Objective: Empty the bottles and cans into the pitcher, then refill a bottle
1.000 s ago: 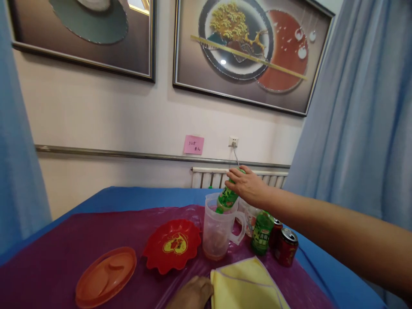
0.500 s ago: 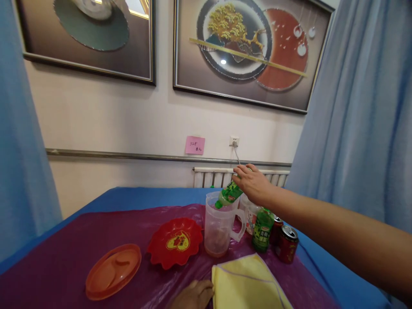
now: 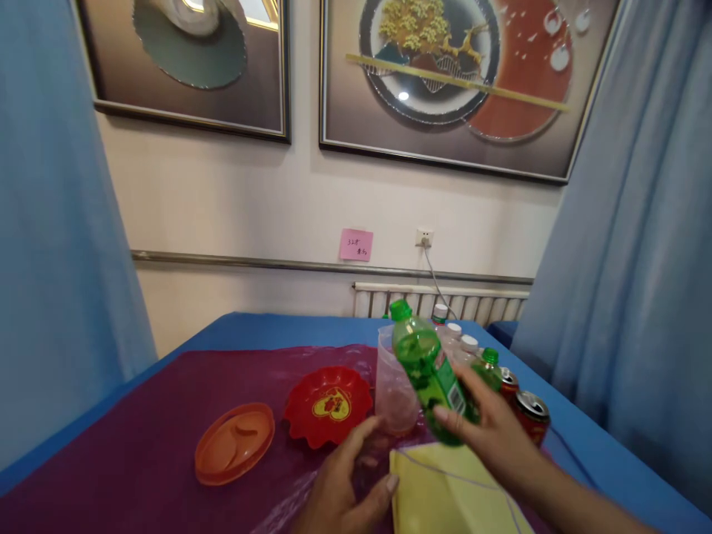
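Observation:
My right hand [image 3: 489, 423] grips a green plastic bottle [image 3: 426, 363] by its lower part. The bottle leans to the left with its green cap upward, in front of a clear plastic pitcher [image 3: 394, 404], and hides the pitcher's right side. Low in the middle, my left hand [image 3: 350, 482] holds nothing, its thumb and fingers apart, beside a folded yellow cloth [image 3: 445, 489]. A red scalloped plate [image 3: 305, 397] with a yellow print lies left of the pitcher.
An orange oval lid [image 3: 222, 452] lies on the purple sheet [image 3: 139, 415] at left. Behind my right hand stand another green bottle [image 3: 490, 363], several white-capped bottles [image 3: 468, 348] and red cans [image 3: 532, 415]. A radiator [image 3: 367, 300] runs along the wall.
The green bottle has gone from tipped cap-down at the pitcher's mouth to cap-up and nearer me. My left hand has risen from the cloth's edge and spread its fingers. The view has shifted left.

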`<state>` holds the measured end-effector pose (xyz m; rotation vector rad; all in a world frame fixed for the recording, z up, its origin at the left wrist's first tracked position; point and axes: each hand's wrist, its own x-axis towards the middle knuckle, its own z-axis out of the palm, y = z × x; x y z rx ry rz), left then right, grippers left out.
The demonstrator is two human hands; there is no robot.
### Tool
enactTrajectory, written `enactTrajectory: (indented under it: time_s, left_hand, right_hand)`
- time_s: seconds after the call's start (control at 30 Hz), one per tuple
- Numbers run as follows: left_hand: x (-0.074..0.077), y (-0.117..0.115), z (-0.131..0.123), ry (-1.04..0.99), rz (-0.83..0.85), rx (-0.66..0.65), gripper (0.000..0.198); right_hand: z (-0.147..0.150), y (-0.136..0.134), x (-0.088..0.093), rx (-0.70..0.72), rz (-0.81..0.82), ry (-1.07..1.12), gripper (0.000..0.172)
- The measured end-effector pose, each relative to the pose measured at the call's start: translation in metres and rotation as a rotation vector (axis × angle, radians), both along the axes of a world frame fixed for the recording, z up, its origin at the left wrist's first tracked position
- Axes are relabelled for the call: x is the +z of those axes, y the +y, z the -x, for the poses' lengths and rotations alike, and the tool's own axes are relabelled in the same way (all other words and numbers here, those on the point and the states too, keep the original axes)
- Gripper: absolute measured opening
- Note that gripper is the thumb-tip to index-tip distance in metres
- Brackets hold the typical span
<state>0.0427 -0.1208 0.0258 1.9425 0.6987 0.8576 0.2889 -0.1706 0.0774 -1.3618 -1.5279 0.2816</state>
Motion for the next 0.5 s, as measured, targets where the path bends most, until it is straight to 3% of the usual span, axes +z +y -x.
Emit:
enactTrajectory:
  time_s: [0.13, 0.3, 0.4, 0.5]
  left_hand:
    - [0.002, -0.006, -0.003, -0.219, 0.223, -0.065, 0.084]
    - [-0.012, -0.009, 0.022, -0.22, 0.354, 0.043, 0.082]
    - [-0.008, 0.011, 0.054, -0.179, 0.305, 0.24, 0.073]
    - [0.012, 0.065, 0.106, -0.049, 0.153, 0.599, 0.063]
  right_hand:
    - [0.06, -0.008, -0.058, 0.312, 0.041, 0.283, 0.058]
    - [0.093, 0.006, -0.104, 0.475, 0.052, 0.333, 0.063]
    - [0.086, 0.013, -0.137, 0.34, 0.061, 0.235, 0.068]
    - [0.068, 0.015, -0.168, 0.14, 0.163, 0.12, 0.045]
